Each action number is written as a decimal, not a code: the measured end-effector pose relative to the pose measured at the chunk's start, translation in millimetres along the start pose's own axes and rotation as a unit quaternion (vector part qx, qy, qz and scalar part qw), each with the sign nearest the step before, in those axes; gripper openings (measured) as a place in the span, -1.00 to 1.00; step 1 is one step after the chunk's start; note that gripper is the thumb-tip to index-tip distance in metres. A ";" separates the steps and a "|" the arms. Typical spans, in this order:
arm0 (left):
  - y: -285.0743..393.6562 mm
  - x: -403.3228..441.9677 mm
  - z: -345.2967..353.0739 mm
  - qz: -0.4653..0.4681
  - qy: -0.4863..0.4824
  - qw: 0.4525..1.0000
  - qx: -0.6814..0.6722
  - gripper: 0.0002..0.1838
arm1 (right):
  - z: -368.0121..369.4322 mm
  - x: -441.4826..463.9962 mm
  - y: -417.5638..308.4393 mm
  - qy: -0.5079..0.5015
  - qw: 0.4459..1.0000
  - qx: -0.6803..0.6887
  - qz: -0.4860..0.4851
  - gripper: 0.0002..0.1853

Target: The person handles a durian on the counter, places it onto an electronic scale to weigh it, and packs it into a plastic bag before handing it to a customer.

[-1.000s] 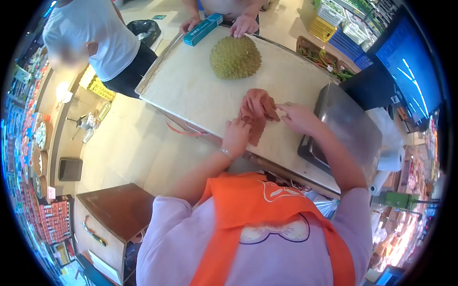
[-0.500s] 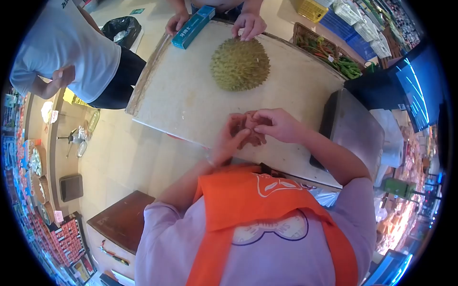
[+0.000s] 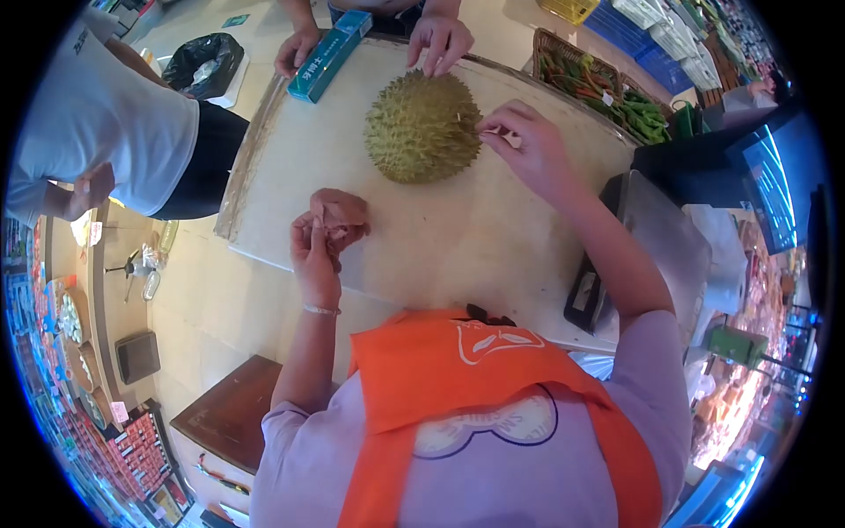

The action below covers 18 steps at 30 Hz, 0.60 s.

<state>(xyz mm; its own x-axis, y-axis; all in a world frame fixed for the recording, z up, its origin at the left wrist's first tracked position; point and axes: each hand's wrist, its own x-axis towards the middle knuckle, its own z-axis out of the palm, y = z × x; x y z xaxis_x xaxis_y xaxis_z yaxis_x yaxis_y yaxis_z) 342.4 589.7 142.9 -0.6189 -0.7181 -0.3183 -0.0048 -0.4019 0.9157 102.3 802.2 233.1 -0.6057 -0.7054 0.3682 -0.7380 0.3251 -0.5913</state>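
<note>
A round, spiky green-brown durian (image 3: 421,128) rests on the worn pale tabletop (image 3: 422,233). My left hand (image 3: 312,251) is closed on a crumpled reddish-brown cloth (image 3: 341,216), held over the left part of the table. At the durian's right side, my right hand (image 3: 524,145) has thumb and forefinger pinched together, their tips at the spines. Whatever lies between those fingertips is too small to make out. Across the table, another person's hand (image 3: 440,40) touches the durian's top, while that person's other hand (image 3: 297,51) is beside a long teal box (image 3: 330,57).
A flat metal scale (image 3: 656,255) and a dark screen (image 3: 766,189) stand on the right. Baskets of peppers (image 3: 576,75) are beyond the table. Someone in a light shirt (image 3: 132,123) stands at left, near a black-lined bin (image 3: 207,66).
My hands, together over the cloth before, have parted. The left carried the cloth leftward; the right reached up and forward to the durian. The whole view has shifted slightly.
</note>
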 end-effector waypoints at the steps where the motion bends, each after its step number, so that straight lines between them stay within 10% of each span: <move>1: -1.2 3.0 2.7 0.009 0.010 1.000 0.006 -0.89 | 5.6 3.0 5.2 0.007 0.999 -0.012 -0.029 -0.85; 18: -5.5 25.8 58.0 0.036 -0.050 0.998 -0.002 -0.65 | 25.8 23.2 15.2 -0.021 0.966 -0.128 -0.222 -0.74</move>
<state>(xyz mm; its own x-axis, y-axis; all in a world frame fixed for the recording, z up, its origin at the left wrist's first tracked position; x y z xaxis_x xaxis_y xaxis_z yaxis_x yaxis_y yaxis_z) 280.8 606.3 143.9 -0.6921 -0.6857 -0.2251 0.0460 -0.3532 0.9344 84.8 774.5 214.2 -0.2048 -0.8341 0.5122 -0.9749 0.1269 -0.1830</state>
